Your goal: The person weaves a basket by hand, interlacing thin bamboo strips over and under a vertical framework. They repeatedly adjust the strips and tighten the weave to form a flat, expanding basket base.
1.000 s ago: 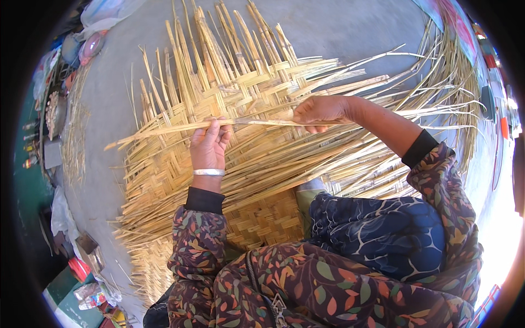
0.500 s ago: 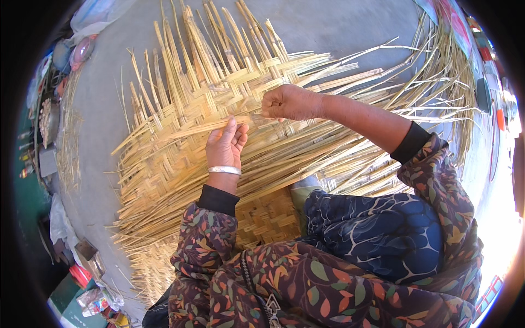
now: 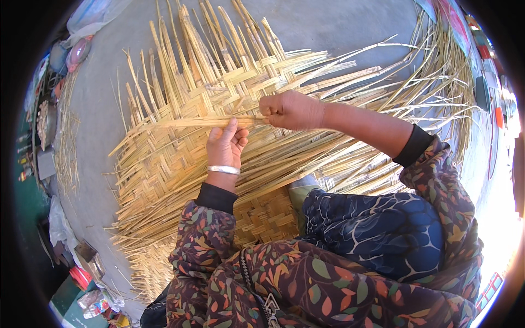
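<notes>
A flat, pale-yellow reed strip (image 3: 191, 123) is stretched between my two hands, above a partly woven reed mat (image 3: 158, 175). My left hand (image 3: 225, 143), with a silver bangle at the wrist, pinches the strip between thumb and fingers. Just to its right, my right hand (image 3: 290, 110) is closed in a fist around the strip's darker right end. The strip's left part reaches out over the weave. Loose upright reed ends (image 3: 202, 49) stick out past the mat's far edge.
Many long loose reeds (image 3: 339, 147) lie across the mat toward the right. A heap of thin stalks (image 3: 445, 71) is at the far right on the grey floor (image 3: 328, 27). Plastic bags (image 3: 63, 224) and household items line the left side. My bent knee (image 3: 377, 235) is near the mat.
My right hand has shifted slightly down and rotated, its fist now turned more over the strip. The strip's held end has tilted to nearly level. My left hand has barely moved.
</notes>
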